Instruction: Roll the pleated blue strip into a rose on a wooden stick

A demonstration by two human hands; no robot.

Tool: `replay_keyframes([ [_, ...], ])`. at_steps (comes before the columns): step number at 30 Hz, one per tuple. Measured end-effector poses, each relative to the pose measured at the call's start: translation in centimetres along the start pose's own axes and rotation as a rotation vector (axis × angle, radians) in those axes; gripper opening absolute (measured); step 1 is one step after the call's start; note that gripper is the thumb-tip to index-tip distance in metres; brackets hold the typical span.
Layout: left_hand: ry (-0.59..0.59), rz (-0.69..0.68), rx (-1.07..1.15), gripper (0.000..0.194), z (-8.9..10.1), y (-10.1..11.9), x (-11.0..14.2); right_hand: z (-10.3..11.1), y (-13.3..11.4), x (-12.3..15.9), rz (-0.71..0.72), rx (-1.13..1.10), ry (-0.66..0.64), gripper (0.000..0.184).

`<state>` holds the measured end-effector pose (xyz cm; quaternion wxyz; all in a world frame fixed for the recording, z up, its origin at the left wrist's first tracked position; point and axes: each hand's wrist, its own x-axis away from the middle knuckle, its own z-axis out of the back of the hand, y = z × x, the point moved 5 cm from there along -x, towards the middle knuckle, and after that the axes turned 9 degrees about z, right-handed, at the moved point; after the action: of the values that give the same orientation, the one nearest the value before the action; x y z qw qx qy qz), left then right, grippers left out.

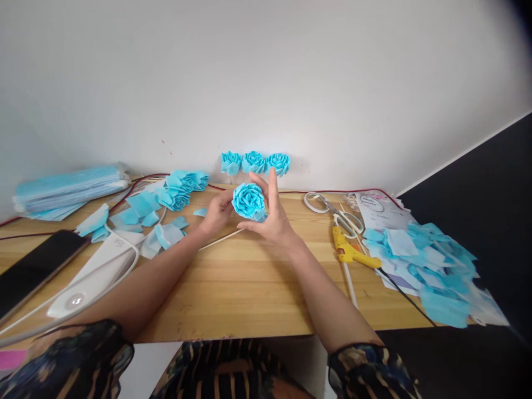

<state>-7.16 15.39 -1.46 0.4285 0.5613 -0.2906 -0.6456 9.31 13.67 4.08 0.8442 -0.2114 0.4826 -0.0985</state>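
Observation:
A blue handmade flower (248, 200) with layered, ruffled petals is held up over the middle of the table, facing me. My left hand (218, 211) has its fingers curled closed at the flower's left edge; the fingertips are partly hidden. Around the right side goes my right hand (274, 217), thumb below the bloom, a finger behind its top and the forefinger pointing up. A loose petal piece (260, 216) shows by the right palm. Below the hands runs a thin pale stick (222, 239); whether it joins the flower I cannot tell.
Three finished blue flowers (253, 162) stand against the wall, and more flowers (180, 188) lie left. A yellow glue gun (353, 252), scissors (347, 220) and cut blue pieces (440, 266) lie right. Left are a mask stack (72, 188), phone (39, 271) and white power strip (97, 271).

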Motion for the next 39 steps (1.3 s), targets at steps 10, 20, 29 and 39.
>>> replay_keyframes([
  [10, -0.079, 0.042, 0.021, 0.025, -0.8, 1.1, 0.2, -0.5, -0.4, 0.1, 0.015, 0.063, 0.087, 0.122],
  [20, -0.040, 0.132, 0.033, 0.023, -0.8, 0.9, 0.5, -0.5, -0.5, 0.1, -0.112, 0.040, 0.132, 0.120],
  [29, -0.024, 0.141, 0.059, 0.027, -0.7, 0.8, 0.3, 0.1, -0.5, 0.2, -0.141, -0.011, 0.198, 0.124],
  [39, 0.015, 0.127, 0.048, 0.030, -0.4, 0.2, -0.1, 0.2, 0.5, 0.1, -0.127, -0.146, 0.158, 0.149],
])
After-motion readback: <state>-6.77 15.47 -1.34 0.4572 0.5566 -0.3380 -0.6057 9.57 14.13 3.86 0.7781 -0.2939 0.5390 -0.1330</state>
